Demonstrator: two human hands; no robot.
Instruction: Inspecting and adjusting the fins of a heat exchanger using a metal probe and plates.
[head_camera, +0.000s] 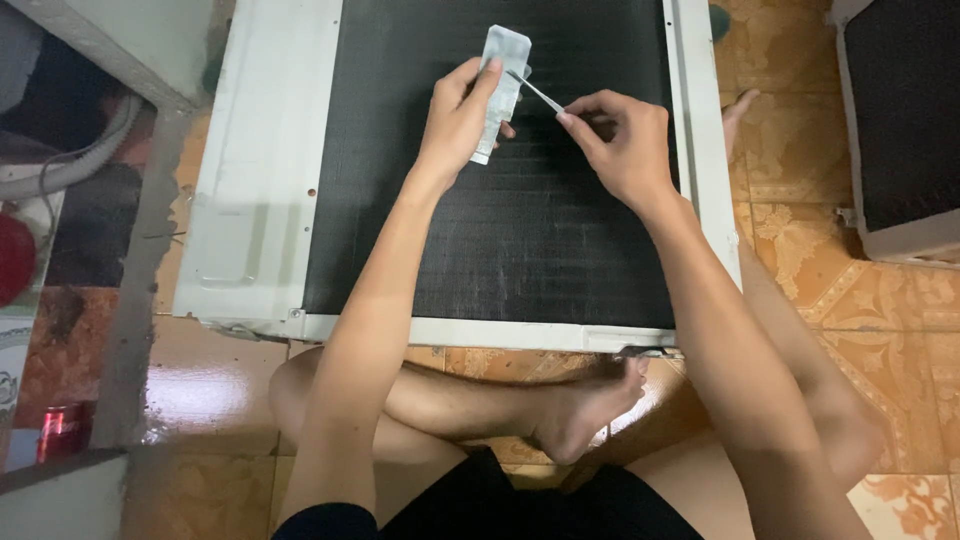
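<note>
A white air-conditioner unit (260, 200) lies flat on the floor with its black finned coil (520, 240) facing up. My left hand (455, 125) holds a small grey-white plastic packet (503, 60) upright over the coil. My right hand (620, 140) pinches a thin metal tool (535, 92) whose tip touches the packet's edge. Both hands hover above the upper middle of the coil. I sit cross-legged in front of the unit.
A second white unit with a black coil (900, 120) stands at the right. The floor is patterned orange tile (800, 200). At the left are a grey step edge (140, 300), a white hose (70, 165) and a red can (60, 430).
</note>
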